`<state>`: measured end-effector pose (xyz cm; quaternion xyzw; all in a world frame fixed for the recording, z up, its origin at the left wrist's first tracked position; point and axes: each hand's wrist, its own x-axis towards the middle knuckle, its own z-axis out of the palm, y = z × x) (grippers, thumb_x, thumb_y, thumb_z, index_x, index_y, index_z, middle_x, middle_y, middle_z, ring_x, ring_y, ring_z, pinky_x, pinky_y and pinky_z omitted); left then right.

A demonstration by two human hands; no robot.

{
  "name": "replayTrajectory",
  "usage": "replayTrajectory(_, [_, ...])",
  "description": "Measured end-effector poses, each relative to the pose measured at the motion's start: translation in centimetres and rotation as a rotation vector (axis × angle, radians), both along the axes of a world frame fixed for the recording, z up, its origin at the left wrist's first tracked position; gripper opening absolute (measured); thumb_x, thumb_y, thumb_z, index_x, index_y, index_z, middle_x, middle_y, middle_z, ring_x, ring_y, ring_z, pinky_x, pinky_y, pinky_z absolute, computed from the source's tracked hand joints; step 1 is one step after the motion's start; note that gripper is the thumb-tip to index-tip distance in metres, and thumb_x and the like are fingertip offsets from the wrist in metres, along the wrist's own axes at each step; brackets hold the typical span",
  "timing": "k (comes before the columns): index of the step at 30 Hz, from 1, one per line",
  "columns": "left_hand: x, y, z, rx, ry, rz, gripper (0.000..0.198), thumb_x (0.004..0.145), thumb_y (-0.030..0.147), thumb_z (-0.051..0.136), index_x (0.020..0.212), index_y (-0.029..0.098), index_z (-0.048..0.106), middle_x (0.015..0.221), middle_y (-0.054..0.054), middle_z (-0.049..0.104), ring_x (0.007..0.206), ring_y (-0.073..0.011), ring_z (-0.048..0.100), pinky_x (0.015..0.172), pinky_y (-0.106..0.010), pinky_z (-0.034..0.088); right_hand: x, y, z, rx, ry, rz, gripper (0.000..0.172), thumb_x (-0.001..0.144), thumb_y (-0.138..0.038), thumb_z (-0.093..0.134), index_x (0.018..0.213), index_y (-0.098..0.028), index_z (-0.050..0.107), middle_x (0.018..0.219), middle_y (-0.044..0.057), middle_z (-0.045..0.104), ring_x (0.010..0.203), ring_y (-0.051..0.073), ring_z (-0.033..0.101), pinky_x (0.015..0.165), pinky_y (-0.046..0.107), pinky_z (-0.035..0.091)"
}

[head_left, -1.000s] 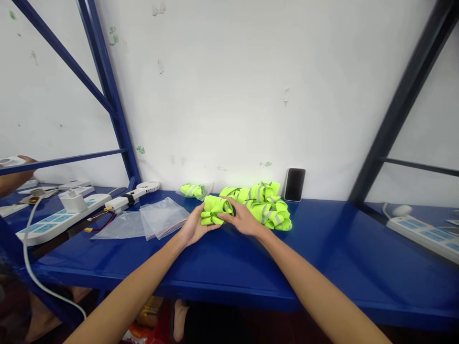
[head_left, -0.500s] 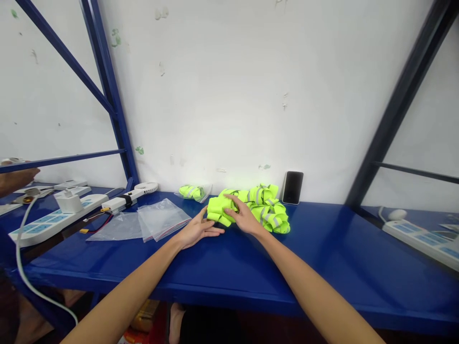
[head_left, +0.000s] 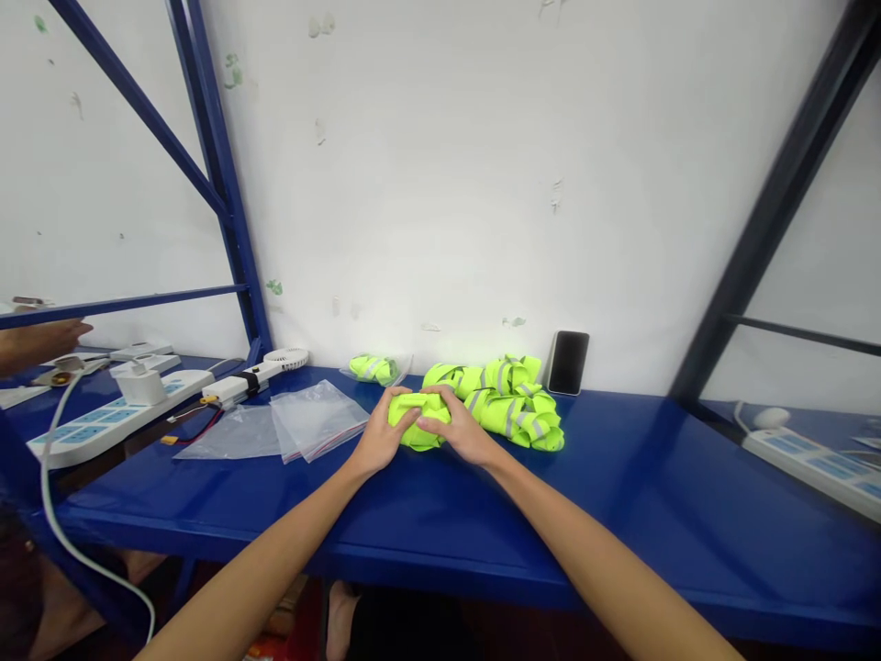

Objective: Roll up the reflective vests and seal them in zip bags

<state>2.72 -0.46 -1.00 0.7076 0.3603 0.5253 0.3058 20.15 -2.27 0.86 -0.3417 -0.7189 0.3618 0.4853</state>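
Observation:
Between my two hands is a bundled neon-yellow reflective vest, just above or on the blue tabletop. My left hand grips its left side, thumb over the front. From the right, my right hand holds it, with the thumb pressed across the front and fingers over the top. Behind and to the right lies a pile of rolled neon-yellow vests with grey reflective stripes. One more vest in a clear bag rests against the wall. Clear zip bags lie flat left of my left hand.
A phone leans upright on the wall. At left are a small white fan, a battery pack with wires and a power strip. Another person's hand shows at far left. Another power strip is at right.
One vest bundle has come away from the pile, toward me and slightly left. My left hand has gone from lying open beside it to gripping it along with my right hand.

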Motion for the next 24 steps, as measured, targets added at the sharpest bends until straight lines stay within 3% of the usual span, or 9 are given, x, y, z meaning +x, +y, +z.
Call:
replayTrajectory(2, [-0.1, 0.1, -0.3, -0.009, -0.017, -0.002, 0.039, 0.085, 0.047, 0.058, 0.111, 0.020, 0.048, 0.099, -0.003, 0.059, 0.089, -0.0179, 0.057, 0.080, -0.030, 0.046, -0.7, -0.1, -0.2, 0.043, 0.005, -0.111, 0.047, 0.071, -0.045, 0.070, 0.110, -0.024, 0.057, 0.101, 0.002, 0.062, 0.090, 0.021, 0.058, 0.081, 0.032, 0.044])
replayTrajectory(6, [-0.1, 0.0, -0.4, 0.039, -0.009, 0.044, 0.038, 0.088, 0.050, 0.051, 0.111, 0.019, 0.048, 0.099, -0.004, 0.058, 0.087, -0.0177, 0.057, 0.076, -0.029, 0.045, -2.4, 0.0, -0.2, 0.116, 0.072, -0.327, 0.033, 0.074, -0.049, 0.066, 0.094, -0.022, 0.062, 0.091, 0.001, 0.065, 0.085, 0.020, 0.058, 0.081, 0.032, 0.042])
replayTrajectory(11, [0.3, -1.1, 0.5, 0.098, 0.091, 0.162, 0.043, 0.098, 0.047, 0.024, 0.112, 0.019, 0.053, 0.088, -0.003, 0.061, 0.078, -0.0174, 0.057, 0.073, -0.030, 0.044, -3.1, 0.6, -0.2, 0.122, 0.138, -0.423, 0.032, 0.073, -0.051, 0.066, 0.079, -0.020, 0.061, 0.078, 0.000, 0.063, 0.079, 0.020, 0.057, 0.078, 0.031, 0.041])
replayTrajectory(14, [-0.5, -1.6, 1.6, 0.177, 0.304, 0.143, 0.047, 0.099, 0.045, 0.020, 0.124, 0.020, 0.050, 0.104, -0.007, 0.063, 0.092, -0.0207, 0.059, 0.083, -0.034, 0.045, -2.7, 1.1, -0.6, 0.113, 0.159, -0.440, 0.031, 0.074, -0.050, 0.065, 0.074, -0.020, 0.059, 0.075, 0.000, 0.061, 0.077, 0.019, 0.056, 0.076, 0.030, 0.040])
replayTrajectory(17, [-3.3, -1.6, 3.0, 0.337, 0.657, 0.178, 0.046, 0.095, 0.047, 0.033, 0.132, 0.022, 0.047, 0.129, -0.009, 0.054, 0.118, -0.0254, 0.049, 0.099, -0.039, 0.038, -2.0, 1.6, -0.8, 0.104, 0.166, -0.448, 0.029, 0.074, -0.048, 0.065, 0.071, -0.020, 0.058, 0.075, 0.000, 0.061, 0.076, 0.019, 0.055, 0.076, 0.031, 0.040])
replayTrajectory(21, [-8.9, -1.1, 4.4, 0.383, 1.067, 0.343, 0.041, 0.085, 0.054, 0.045, 0.095, 0.019, 0.064, 0.094, -0.010, 0.064, 0.092, -0.0284, 0.058, 0.086, -0.042, 0.041, -1.5, 1.8, -0.7, 0.074, 0.158, -0.474, 0.024, 0.071, -0.042, 0.065, 0.070, -0.020, 0.057, 0.076, 0.000, 0.062, 0.077, 0.020, 0.056, 0.078, 0.032, 0.040])
replayTrajectory(24, [-12.0, -0.9, 4.9, 0.303, 1.244, 0.272, 0.030, 0.083, 0.045, 0.049, 0.073, 0.019, 0.061, 0.072, -0.008, 0.062, 0.070, -0.0241, 0.057, 0.068, -0.034, 0.039, -1.9, 1.5, -0.5, 0.077, 0.152, -0.471, 0.017, 0.070, -0.036, 0.063, 0.078, -0.021, 0.062, 0.086, 0.001, 0.065, 0.086, 0.022, 0.058, 0.083, 0.033, 0.039])
